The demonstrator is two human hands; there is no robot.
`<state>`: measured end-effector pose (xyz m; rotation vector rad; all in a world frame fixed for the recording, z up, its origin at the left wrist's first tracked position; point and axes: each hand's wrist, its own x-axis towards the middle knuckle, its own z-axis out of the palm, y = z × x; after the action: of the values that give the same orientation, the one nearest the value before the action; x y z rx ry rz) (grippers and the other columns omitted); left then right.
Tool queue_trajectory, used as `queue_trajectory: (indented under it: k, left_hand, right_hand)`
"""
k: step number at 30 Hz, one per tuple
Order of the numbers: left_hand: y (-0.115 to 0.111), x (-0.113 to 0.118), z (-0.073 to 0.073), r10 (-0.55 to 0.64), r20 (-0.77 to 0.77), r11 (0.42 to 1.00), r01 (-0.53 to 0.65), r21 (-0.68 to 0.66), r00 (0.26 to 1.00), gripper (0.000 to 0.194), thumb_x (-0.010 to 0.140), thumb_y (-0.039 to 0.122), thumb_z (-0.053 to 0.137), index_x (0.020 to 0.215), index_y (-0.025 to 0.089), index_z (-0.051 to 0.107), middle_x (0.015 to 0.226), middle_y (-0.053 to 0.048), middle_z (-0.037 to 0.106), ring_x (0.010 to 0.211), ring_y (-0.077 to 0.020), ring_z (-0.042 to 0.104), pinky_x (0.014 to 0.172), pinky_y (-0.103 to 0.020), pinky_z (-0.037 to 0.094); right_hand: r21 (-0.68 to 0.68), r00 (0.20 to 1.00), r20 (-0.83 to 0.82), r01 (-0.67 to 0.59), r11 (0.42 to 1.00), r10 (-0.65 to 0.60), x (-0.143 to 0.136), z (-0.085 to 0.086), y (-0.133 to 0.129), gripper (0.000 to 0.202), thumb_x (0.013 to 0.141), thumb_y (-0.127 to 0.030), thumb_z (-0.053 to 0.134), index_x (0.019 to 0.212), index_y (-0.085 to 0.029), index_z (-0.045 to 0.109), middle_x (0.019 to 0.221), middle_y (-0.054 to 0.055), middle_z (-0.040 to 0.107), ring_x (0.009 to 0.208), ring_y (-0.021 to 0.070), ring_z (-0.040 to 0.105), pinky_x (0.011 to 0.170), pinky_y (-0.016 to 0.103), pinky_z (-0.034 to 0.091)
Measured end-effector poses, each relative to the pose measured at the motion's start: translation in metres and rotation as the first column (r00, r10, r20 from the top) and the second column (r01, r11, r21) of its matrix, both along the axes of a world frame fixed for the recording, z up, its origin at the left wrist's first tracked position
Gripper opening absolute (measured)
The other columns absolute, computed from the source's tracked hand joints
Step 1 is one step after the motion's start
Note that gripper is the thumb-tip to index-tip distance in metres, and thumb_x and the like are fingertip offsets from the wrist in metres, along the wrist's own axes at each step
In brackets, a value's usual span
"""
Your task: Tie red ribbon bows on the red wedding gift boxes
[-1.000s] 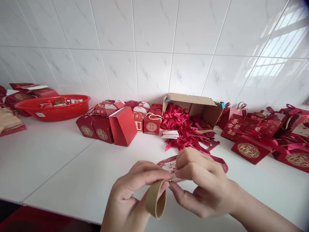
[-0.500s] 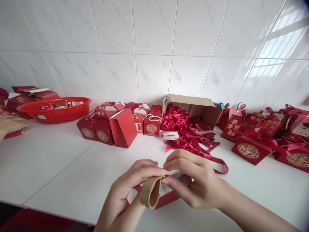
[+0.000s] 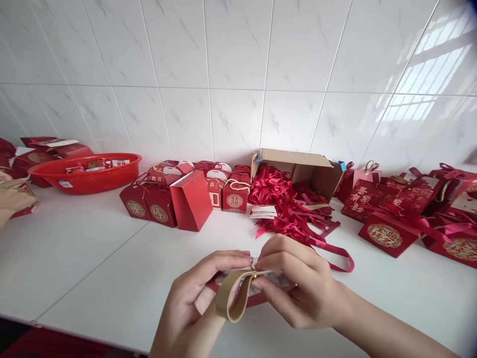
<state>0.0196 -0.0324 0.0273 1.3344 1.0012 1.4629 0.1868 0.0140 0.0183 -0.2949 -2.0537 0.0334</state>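
Near the front edge of the white counter [image 3: 93, 258], the left hand [image 3: 194, 303] and right hand [image 3: 298, 283] meet over a small red gift box [image 3: 257, 293]; both pinch its top edge, fingertips pressed together on it, where a tan strap handle [image 3: 233, 301] loops down; farther back lie a heap of red ribbons [image 3: 286, 209], an open cardboard box [image 3: 298, 166] and a red basin [image 3: 85, 171] at far left; another person's hand [image 3: 13, 201] shows at the left edge.

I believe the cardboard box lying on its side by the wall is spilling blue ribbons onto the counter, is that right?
Not quite: the head view shows the ribbons are red, not blue. The rest holds: the cardboard box lies on its side by the wall, spilling them onto the counter.
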Motion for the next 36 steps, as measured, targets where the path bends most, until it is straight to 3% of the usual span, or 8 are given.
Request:
queue_trajectory:
  k: [4, 9, 14, 20, 23, 25, 27, 36]
  left_hand:
    - [0.002, -0.001, -0.004, -0.006, 0.034, 1.0, 0.006, 0.003, 0.999, 0.022, 0.072, 0.042, 0.072, 0.08, 0.023, 0.076, 0.096, -0.006, 0.073, 0.094, -0.0225, 0.067, 0.071, -0.021, 0.057]
    - [0.002, -0.003, -0.008, 0.048, -0.09, 0.998, -0.043, 0.053, 0.995, 0.017, 0.081, 0.035, 0.063, 0.084, 0.021, 0.073, 0.096, -0.006, 0.071, 0.095, -0.0201, 0.064, 0.078, -0.021, 0.054]
    - [0.006, -0.003, -0.011, 0.074, -0.175, 0.989, -0.05, 0.136, 0.982, 0.008, 0.08, 0.028, 0.065, 0.083, 0.021, 0.068, 0.095, -0.004, 0.067, 0.099, -0.0196, 0.062, 0.081, -0.021, 0.05]
    - [0.016, -0.001, -0.016, 0.099, -0.213, 0.975, -0.052, 0.215, 0.972, 0.011, 0.085, 0.023, 0.058, 0.075, 0.021, 0.062, 0.084, -0.002, 0.061, 0.098, -0.0188, 0.06, 0.076, -0.021, 0.048]
    - [0.018, -0.003, -0.017, 0.052, -0.279, 0.972, 0.015, 0.234, 0.959, 0.011, 0.088, 0.023, 0.055, 0.078, 0.021, 0.061, 0.083, -0.002, 0.06, 0.092, -0.0172, 0.06, 0.074, -0.021, 0.048]
    - [0.018, -0.005, -0.017, 0.036, -0.319, 0.969, 0.044, 0.242, 0.947, 0.012, 0.089, 0.023, 0.054, 0.08, 0.021, 0.061, 0.084, -0.002, 0.06, 0.09, -0.0162, 0.06, 0.075, -0.021, 0.048]
    - [0.018, -0.006, -0.017, 0.043, -0.336, 0.968, 0.045, 0.248, 0.941, 0.012, 0.09, 0.023, 0.053, 0.08, 0.021, 0.061, 0.085, -0.002, 0.06, 0.089, -0.0155, 0.059, 0.075, -0.021, 0.048]
    - [0.02, -0.005, -0.021, 0.09, -0.345, 0.956, 0.016, 0.293, 0.934, 0.01, 0.089, 0.022, 0.054, 0.081, 0.021, 0.061, 0.086, -0.001, 0.061, 0.092, -0.0144, 0.06, 0.078, -0.019, 0.048]
  right_hand:
    - [-0.005, 0.999, -0.029, 0.02, 1.0, -0.02, -0.001, -0.001, -0.001, 0.017, 0.08, -0.007, 0.057, 0.096, -0.013, 0.056, 0.077, 0.008, 0.058, 0.068, 0.0171, 0.055, 0.053, 0.029, 0.049]
    - [-0.104, 0.997, -0.064, 0.03, 0.994, -0.037, -0.003, -0.004, -0.003, 0.011, 0.08, -0.005, 0.057, 0.088, -0.012, 0.057, 0.074, 0.008, 0.056, 0.066, 0.0157, 0.054, 0.052, 0.026, 0.046]
    - [-0.232, 0.994, -0.071, 0.062, 0.971, -0.081, -0.006, -0.005, -0.003, 0.004, 0.08, -0.009, 0.06, 0.082, -0.012, 0.06, 0.069, 0.006, 0.055, 0.061, 0.0135, 0.052, 0.048, 0.024, 0.041]
    - [-0.495, 0.996, 0.009, 0.082, 0.865, -0.089, 0.0, 0.006, -0.001, 0.014, 0.078, -0.021, 0.07, 0.068, -0.015, 0.062, 0.059, 0.001, 0.055, 0.052, 0.0094, 0.047, 0.045, 0.021, 0.036]
    - [-0.564, 0.999, 0.027, 0.035, 0.825, -0.024, 0.004, 0.013, -0.001, 0.008, 0.078, -0.022, 0.07, 0.08, -0.015, 0.066, 0.07, 0.003, 0.061, 0.063, 0.0117, 0.055, 0.052, 0.022, 0.043]
    - [-0.571, 0.997, 0.055, -0.009, 0.821, 0.049, 0.005, 0.015, -0.001, 0.012, 0.081, -0.018, 0.066, 0.093, -0.016, 0.067, 0.083, 0.006, 0.065, 0.073, 0.013, 0.059, 0.06, 0.022, 0.047]
    - [-0.557, 0.993, 0.076, -0.031, 0.83, 0.088, 0.005, 0.016, -0.001, 0.013, 0.083, -0.015, 0.064, 0.095, -0.016, 0.067, 0.086, 0.006, 0.066, 0.076, 0.0128, 0.059, 0.065, 0.023, 0.048]
    - [-0.465, 0.989, 0.144, 0.042, 0.884, 0.029, 0.004, 0.012, 0.003, 0.005, 0.083, -0.015, 0.061, 0.088, -0.016, 0.059, 0.08, 0.004, 0.061, 0.071, 0.013, 0.055, 0.061, 0.024, 0.043]
